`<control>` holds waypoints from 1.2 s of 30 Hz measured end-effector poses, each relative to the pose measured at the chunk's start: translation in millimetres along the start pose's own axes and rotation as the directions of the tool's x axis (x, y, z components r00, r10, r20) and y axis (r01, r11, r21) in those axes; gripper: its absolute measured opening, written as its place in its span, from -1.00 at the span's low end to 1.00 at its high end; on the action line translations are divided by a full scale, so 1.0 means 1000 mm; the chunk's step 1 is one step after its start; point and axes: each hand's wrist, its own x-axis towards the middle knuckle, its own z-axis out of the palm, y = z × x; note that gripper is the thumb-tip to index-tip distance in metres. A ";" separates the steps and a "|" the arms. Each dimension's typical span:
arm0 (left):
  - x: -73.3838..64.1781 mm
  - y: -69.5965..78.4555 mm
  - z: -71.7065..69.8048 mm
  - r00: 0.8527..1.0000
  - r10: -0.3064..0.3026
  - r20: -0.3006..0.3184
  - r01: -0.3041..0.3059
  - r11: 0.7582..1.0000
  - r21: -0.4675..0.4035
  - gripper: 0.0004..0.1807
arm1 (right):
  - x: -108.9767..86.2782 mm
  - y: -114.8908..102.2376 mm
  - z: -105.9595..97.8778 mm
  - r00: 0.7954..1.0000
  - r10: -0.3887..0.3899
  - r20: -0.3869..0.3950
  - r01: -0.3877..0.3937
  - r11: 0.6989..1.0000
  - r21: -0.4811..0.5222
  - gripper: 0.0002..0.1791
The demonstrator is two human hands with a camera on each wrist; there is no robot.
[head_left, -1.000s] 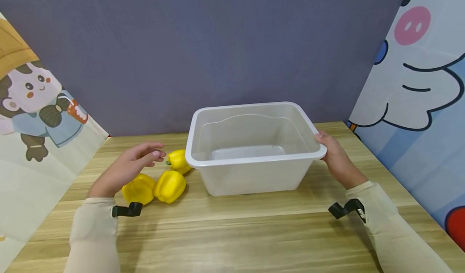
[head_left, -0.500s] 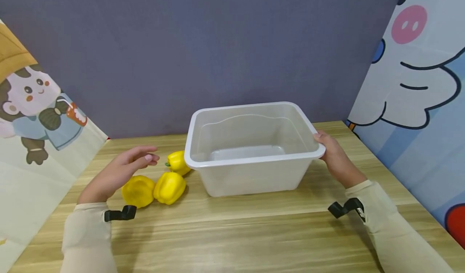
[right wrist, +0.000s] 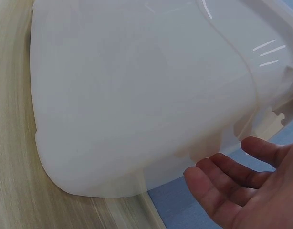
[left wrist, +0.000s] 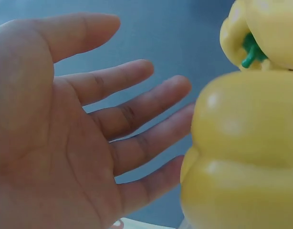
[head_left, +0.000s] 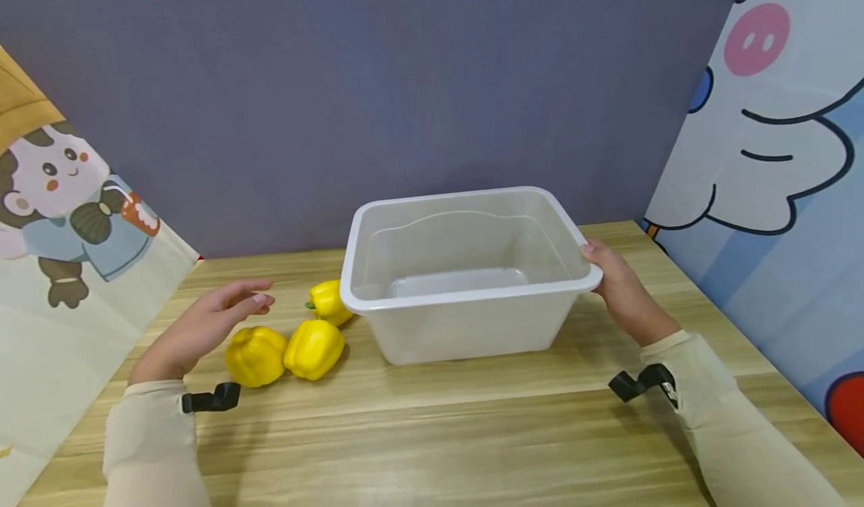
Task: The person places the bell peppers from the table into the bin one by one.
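Note:
My left hand [head_left: 196, 327] hovers at the left with its fingers extended and nothing in them, beside a group of yellow bell peppers. The left pepper [head_left: 256, 357] lies nearest to it, the middle pepper [head_left: 314, 349] just right of that. A third pepper [head_left: 329, 302], green stem showing, lies behind them against the bin's left side. In the left wrist view, the open palm [left wrist: 56, 143] faces a large yellow pepper [left wrist: 242, 148]. On the other side, my right hand [head_left: 621, 289] holds the right rim of a white plastic bin [head_left: 466, 327], thumb over the rim, fingers [right wrist: 208, 191] under it.
A wood-grain table [head_left: 432, 439] carries everything. Behind the bin rises a grey-purple panel [head_left: 432, 79]. Cartoon-printed walls flank the table at left [head_left: 88, 252] and right [head_left: 763, 169]. Each sleeve bears a black wrist mount [head_left: 212, 400].
My left hand has drawn back leftward from the peppers. The left pepper has turned and shows a different face. My right hand has stayed on the bin's rim.

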 end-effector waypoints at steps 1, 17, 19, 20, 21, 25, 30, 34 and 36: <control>0.000 -0.001 0.000 1.000 -0.004 0.004 0.004 1.000 0.002 -0.36 | 0.000 0.000 0.000 1.000 0.000 0.001 0.000 1.000 -0.003 -0.33; -0.001 -0.030 -0.002 0.997 -0.059 0.052 0.058 0.998 0.014 -0.38 | 0.000 0.001 0.000 1.000 0.006 -0.010 -0.006 1.000 0.005 -0.33; -0.001 -0.033 -0.002 0.997 -0.060 0.058 0.058 0.998 0.020 -0.40 | -0.001 0.001 0.000 1.000 0.003 -0.011 -0.003 1.000 0.005 -0.34; -0.002 -0.034 -0.002 0.996 -0.060 0.063 0.059 0.998 0.019 -0.40 | 0.000 0.001 0.000 1.000 0.000 -0.011 0.000 1.000 0.005 -0.35; -0.003 -0.035 -0.002 0.996 -0.067 0.066 0.066 0.998 0.017 -0.40 | 0.000 0.001 0.000 1.000 -0.004 -0.010 0.004 1.000 0.006 -0.35; -0.005 -0.039 -0.003 0.991 -0.087 0.098 0.086 0.996 0.006 -0.40 | 0.001 0.001 0.001 1.000 -0.015 -0.014 0.015 1.000 0.000 -0.37; -0.005 -0.043 -0.003 0.987 -0.079 0.141 0.074 0.996 0.040 -0.42 | 0.001 0.001 0.001 1.000 -0.015 -0.014 0.015 1.000 0.005 -0.38; -0.004 -0.045 -0.002 0.986 -0.087 0.143 0.078 0.995 0.064 -0.42 | 0.001 0.001 0.001 1.000 -0.019 -0.014 0.019 1.000 0.006 -0.39; -0.005 -0.045 -0.002 0.985 -0.097 0.144 0.088 0.994 0.071 -0.41 | 0.001 0.002 0.001 1.000 -0.018 -0.020 0.018 1.000 0.014 -0.42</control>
